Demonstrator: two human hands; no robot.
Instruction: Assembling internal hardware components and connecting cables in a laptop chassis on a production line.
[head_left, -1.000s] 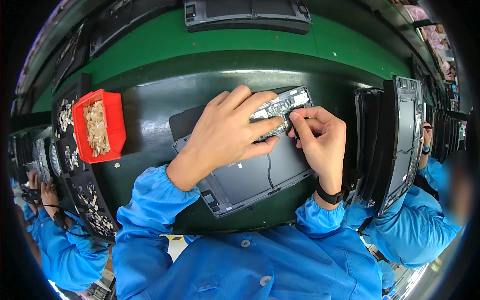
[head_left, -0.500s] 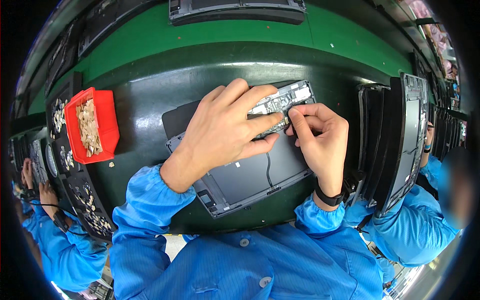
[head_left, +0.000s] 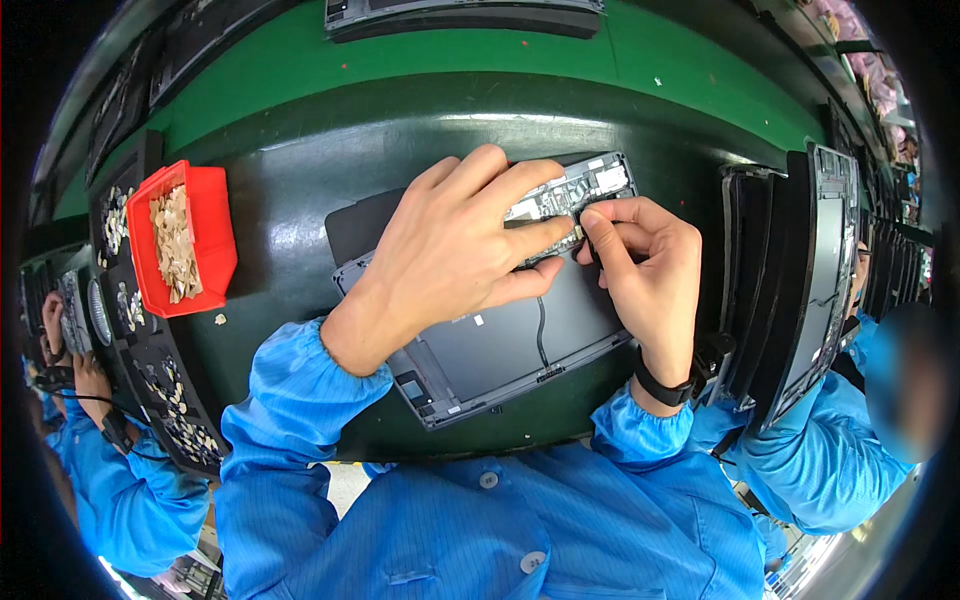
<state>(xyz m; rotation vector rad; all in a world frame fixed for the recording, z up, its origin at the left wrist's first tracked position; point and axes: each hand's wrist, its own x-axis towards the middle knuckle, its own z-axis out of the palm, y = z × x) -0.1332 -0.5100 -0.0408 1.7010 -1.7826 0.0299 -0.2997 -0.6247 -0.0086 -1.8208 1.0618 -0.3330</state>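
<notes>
A thin grey device chassis (head_left: 480,365), like an opened laptop or tablet, lies tilted on the dark table in front of me. Along its far edge runs an exposed circuit board (head_left: 548,204), and a black cable (head_left: 542,335) crosses its grey inner face. My left hand (head_left: 445,240) spreads over the chassis with fingers apart, its fingertips resting at the board. At the board's right part, my right hand (head_left: 650,255) has thumb and index finger pinched together close to the left fingertips. Whatever lies between them is hidden.
A red bin (head_left: 217,250) of small tan pieces stands at left, beside a black tray (head_left: 165,375) with small parts. Black-framed panels (head_left: 800,290) stand upright at right. Another device (head_left: 465,20) lies at the far edge. Co-workers in blue sleeves (head_left: 835,465) sit on both sides.
The view has shifted slightly. Both hands keep nearly the same pose at the circuit board, and the right hand stays pinched.
</notes>
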